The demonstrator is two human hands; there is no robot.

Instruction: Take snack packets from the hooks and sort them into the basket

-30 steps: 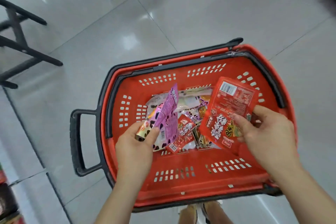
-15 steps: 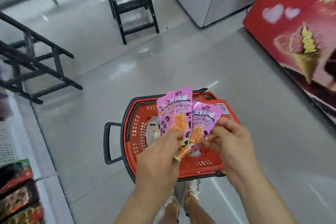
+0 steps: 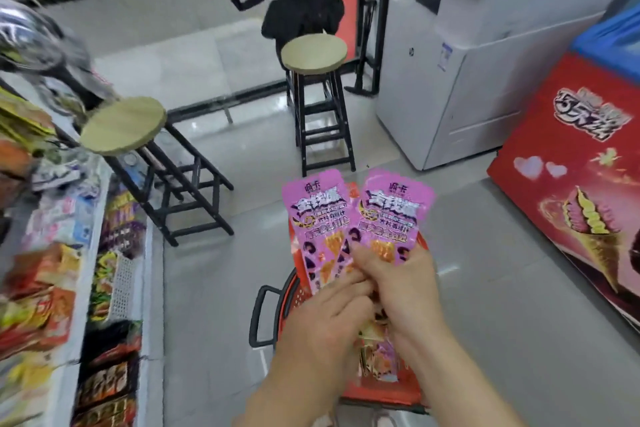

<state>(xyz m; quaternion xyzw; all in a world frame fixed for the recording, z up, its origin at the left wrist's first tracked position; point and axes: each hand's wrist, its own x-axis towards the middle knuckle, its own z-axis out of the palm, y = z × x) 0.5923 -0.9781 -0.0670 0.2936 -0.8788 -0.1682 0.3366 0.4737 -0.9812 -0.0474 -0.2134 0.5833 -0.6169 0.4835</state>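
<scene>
Two pink snack packets stand upright in front of me, fanned side by side above the red basket on the floor. My left hand pinches the bottom of the left pink packet. My right hand grips the lower end of the right pink packet. A red packet edge shows just behind them. The basket is mostly hidden by my hands; its black handle sticks out on the left, and more packets lie inside it.
Snack packets hang and lie on the display rack along the left. Two black stools with round wooden seats stand ahead. A white printer and a red ice-cream freezer stand on the right. Grey tiled floor surrounds the basket.
My head has tilted up, away from the basket toward the shop. The red packet left my right hand; both hands rose holding pink packets, now fanned apart.
</scene>
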